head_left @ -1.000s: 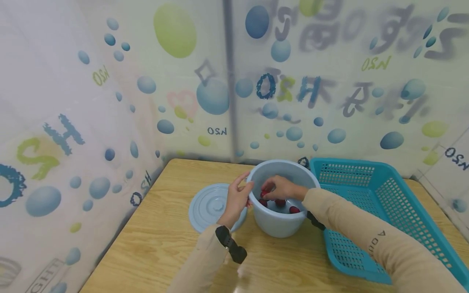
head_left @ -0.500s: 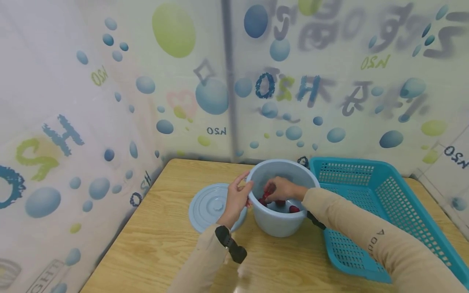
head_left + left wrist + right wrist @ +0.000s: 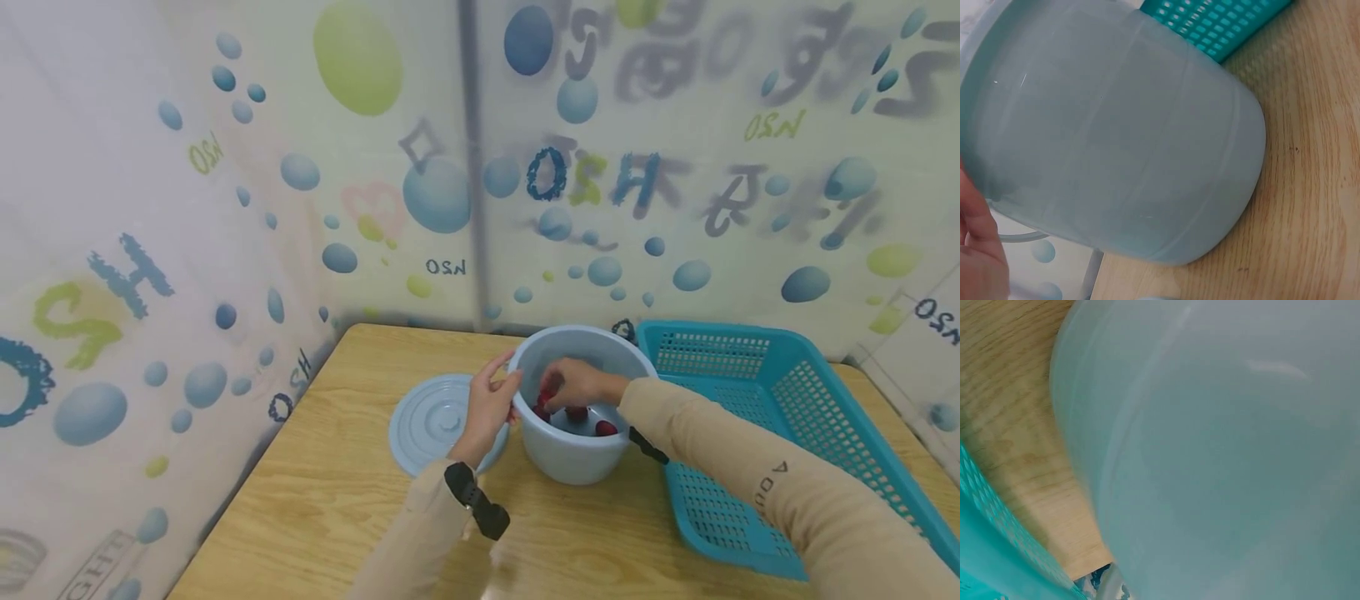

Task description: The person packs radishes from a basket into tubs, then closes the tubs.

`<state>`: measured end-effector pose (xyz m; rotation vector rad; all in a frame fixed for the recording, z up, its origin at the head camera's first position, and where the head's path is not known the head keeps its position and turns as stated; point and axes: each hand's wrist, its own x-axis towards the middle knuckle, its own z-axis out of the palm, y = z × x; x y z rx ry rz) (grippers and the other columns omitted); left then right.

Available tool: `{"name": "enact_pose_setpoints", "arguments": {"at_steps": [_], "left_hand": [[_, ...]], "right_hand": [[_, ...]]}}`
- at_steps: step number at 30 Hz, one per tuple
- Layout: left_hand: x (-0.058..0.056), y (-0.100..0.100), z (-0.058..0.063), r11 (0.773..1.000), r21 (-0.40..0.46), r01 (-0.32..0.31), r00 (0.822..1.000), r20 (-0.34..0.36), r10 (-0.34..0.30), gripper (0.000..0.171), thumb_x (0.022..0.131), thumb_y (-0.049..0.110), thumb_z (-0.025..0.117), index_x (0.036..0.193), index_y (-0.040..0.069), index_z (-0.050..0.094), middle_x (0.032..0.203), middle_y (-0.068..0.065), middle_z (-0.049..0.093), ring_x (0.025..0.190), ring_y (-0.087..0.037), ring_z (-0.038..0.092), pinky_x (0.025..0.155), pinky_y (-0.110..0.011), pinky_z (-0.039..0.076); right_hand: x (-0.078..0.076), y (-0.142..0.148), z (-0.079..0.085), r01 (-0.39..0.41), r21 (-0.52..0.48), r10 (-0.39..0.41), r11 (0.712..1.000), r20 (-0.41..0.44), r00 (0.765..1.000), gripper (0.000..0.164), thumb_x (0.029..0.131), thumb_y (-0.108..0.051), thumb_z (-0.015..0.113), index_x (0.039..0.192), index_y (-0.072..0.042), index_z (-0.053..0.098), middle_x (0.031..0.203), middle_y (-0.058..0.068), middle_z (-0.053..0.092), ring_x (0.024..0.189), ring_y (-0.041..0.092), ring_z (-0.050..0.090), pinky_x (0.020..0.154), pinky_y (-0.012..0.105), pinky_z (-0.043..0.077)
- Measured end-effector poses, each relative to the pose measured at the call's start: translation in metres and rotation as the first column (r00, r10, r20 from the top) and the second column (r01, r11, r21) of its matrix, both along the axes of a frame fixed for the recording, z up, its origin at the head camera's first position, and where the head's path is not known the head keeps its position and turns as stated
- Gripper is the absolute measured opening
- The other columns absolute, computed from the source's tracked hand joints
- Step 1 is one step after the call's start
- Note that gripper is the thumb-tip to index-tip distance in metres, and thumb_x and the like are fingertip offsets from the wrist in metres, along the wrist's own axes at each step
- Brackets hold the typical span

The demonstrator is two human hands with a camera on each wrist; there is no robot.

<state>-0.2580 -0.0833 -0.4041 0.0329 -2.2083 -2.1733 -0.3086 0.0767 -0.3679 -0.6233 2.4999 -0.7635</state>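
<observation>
A light blue plastic bucket (image 3: pixel 573 462) stands on the wooden table, its mouth tipped a little toward me in the head view. My left hand (image 3: pixel 489 408) grips its rim on the left side, thumb and fingers either side of the edge. Inside, my right hand (image 3: pixel 579 383) pinches a small dark red fruit (image 3: pixel 551 386) near the left wall. Several similar red fruits lie at the bottom, one red fruit (image 3: pixel 606 428) toward the front right. Bucket wall (image 3: pixel 1210 456) fills most of the right wrist view, hiding the right hand there. The left wrist view shows the left hand (image 3: pixel 982 244) beside the rim.
A matching round lid (image 3: pixel 431 425) lies flat left of the bucket, partly behind the left hand. To the right, a large teal slotted basket (image 3: pixel 720 533) stands close beside the bucket, under my right forearm. A patterned curtain wall (image 3: pixel 600 208) rises behind the table (image 3: pixel 300 517).
My right hand has dipped slightly lower inside the bucket with the red fruit, closer to the fruits at the bottom left. The left hand keeps its hold on the rim.
</observation>
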Motion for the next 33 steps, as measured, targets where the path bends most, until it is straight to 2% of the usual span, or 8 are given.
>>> {"name": "enact_pose_setpoints", "arguments": {"at_steps": [7,15,22,30,33], "left_hand": [[0.0,0.0,0.0,1.0,0.003,0.005,1.0,-0.014,-0.005,0.039,0.087,0.019,0.055,0.126,0.018,0.049,0.049,-0.001,0.05,0.036,-0.009,0.044,0.037,-0.021,0.039],[0.0,0.0,0.0,1.0,0.004,-0.003,1.0,-0.007,0.003,0.039,0.087,0.02,0.055,0.125,0.019,0.05,0.048,-0.001,0.049,0.035,-0.009,0.043,0.037,-0.022,0.039],[0.0,0.0,-0.001,1.0,0.004,-0.002,1.0,-0.009,0.002,0.039,0.087,0.02,0.056,0.126,0.019,0.05,0.048,-0.001,0.049,0.035,-0.009,0.043,0.037,-0.021,0.039],[-0.001,-0.001,-0.002,1.0,0.003,0.005,1.0,0.001,-0.005,0.041,0.087,0.021,0.057,0.127,0.019,0.049,0.049,-0.002,0.05,0.036,-0.009,0.043,0.037,-0.021,0.039],[-0.001,0.0,-0.002,1.0,-0.001,-0.003,1.0,-0.001,0.003,0.04,0.087,0.021,0.056,0.126,0.02,0.05,0.049,-0.002,0.049,0.035,-0.009,0.043,0.036,-0.02,0.039]], "right_hand": [[-0.002,-0.001,0.001,0.013,0.002,-0.013,1.0,0.026,1.0,0.024,0.075,-0.008,0.067,0.097,-0.007,0.057,0.091,0.005,0.059,0.074,0.016,0.058,0.067,0.029,0.049],[0.0,0.005,-0.004,-0.02,0.003,0.02,1.0,0.0,1.0,0.025,0.075,-0.009,0.068,0.096,-0.005,0.057,0.089,0.005,0.06,0.081,0.017,0.056,0.072,0.031,0.047],[-0.002,0.007,-0.012,0.03,0.003,-0.03,1.0,0.014,0.999,0.025,0.073,-0.01,0.069,0.095,-0.006,0.057,0.087,0.005,0.059,0.078,0.017,0.056,0.068,0.03,0.047],[0.0,0.007,-0.014,0.074,0.013,-0.075,0.997,0.07,0.995,0.024,0.075,-0.011,0.068,0.095,-0.006,0.056,0.085,0.006,0.056,0.071,0.017,0.056,0.065,0.029,0.048],[0.0,0.006,-0.013,0.083,0.01,-0.084,0.996,0.065,0.994,0.024,0.075,-0.012,0.068,0.094,-0.006,0.056,0.084,0.006,0.057,0.068,0.016,0.057,0.064,0.028,0.048]]}}
